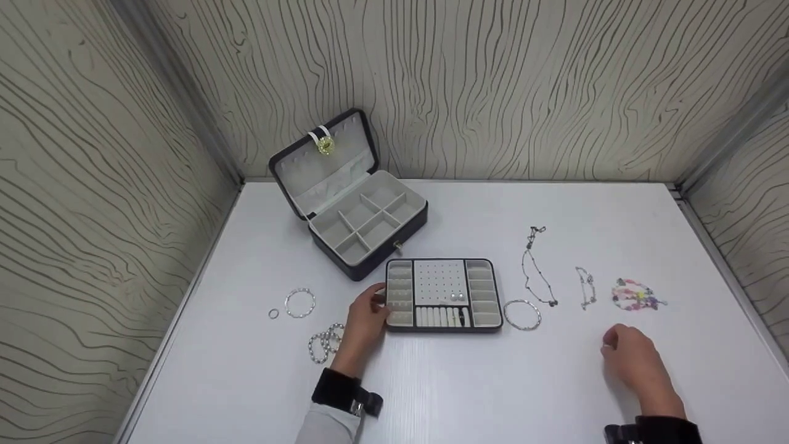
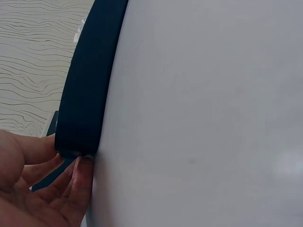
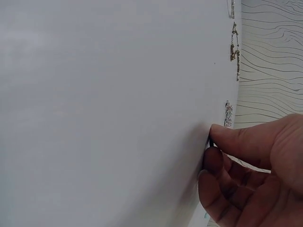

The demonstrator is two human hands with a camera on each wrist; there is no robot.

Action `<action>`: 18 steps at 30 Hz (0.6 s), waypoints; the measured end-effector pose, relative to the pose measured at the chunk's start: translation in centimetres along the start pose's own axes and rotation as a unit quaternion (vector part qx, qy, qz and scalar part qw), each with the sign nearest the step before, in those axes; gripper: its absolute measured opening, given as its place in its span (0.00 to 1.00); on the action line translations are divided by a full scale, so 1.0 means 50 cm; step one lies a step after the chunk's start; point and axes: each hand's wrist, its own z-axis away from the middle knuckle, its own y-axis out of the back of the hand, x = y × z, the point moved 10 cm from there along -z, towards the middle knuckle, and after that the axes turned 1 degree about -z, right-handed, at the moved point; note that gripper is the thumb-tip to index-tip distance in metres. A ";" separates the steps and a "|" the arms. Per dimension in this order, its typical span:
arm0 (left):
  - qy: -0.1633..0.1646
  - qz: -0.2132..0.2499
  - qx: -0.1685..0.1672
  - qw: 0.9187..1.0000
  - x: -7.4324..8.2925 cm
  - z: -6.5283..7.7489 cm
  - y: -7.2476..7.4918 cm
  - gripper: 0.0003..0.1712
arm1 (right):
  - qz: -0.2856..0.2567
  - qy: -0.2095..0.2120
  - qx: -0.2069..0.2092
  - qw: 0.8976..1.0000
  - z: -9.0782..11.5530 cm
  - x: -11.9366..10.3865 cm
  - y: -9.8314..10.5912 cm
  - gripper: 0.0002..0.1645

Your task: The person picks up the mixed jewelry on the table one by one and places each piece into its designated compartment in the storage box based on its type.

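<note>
My left hand [image 1: 368, 317] grips the left edge of a dark-rimmed jewelry tray [image 1: 441, 330], thumb and fingers at its end in the left wrist view. The tray has side compartments, a perforated white panel bearing a pair of stud earrings [image 1: 457, 297], and ring rolls, with a dark item among them. Over the table at the right, my right hand [image 1: 635, 361] pinches a small thin ring-like piece [image 3: 211, 142] between thumb and index finger. Most of that piece is hidden by the fingertips. Beyond this hand lies a pink beaded bracelet [image 1: 629, 302].
An open jewelry box [image 1: 394, 246] with divided compartments stands behind the tray. Left lie a ring [image 1: 273, 314], a bracelet [image 1: 300, 303] and grey beads [image 1: 318, 346]. On the right are a bangle-like bracelet [image 1: 523, 314], a necklace [image 1: 540, 275] and a chain bracelet [image 1: 585, 288]. Patterned walls enclose the table.
</note>
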 end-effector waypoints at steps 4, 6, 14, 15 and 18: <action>-0.002 0.000 -0.001 1.000 0.002 0.000 0.000 0.28 | -0.005 -0.005 0.000 1.000 0.003 0.000 0.000 0.11; -0.002 0.000 -0.003 1.000 0.001 -0.001 0.000 0.28 | -0.006 -0.004 0.002 1.000 0.004 -0.001 0.001 0.10; -0.005 -0.002 -0.006 1.000 0.002 0.000 0.001 0.28 | 0.002 -0.001 0.004 1.000 0.007 -0.004 -0.001 0.09; -0.007 -0.002 -0.006 1.000 0.003 0.000 0.001 0.28 | 0.003 0.000 0.004 1.000 0.008 -0.004 -0.002 0.09; -0.012 -0.006 -0.007 1.000 0.003 0.000 0.000 0.28 | 0.004 0.003 0.003 1.000 0.011 -0.006 -0.002 0.08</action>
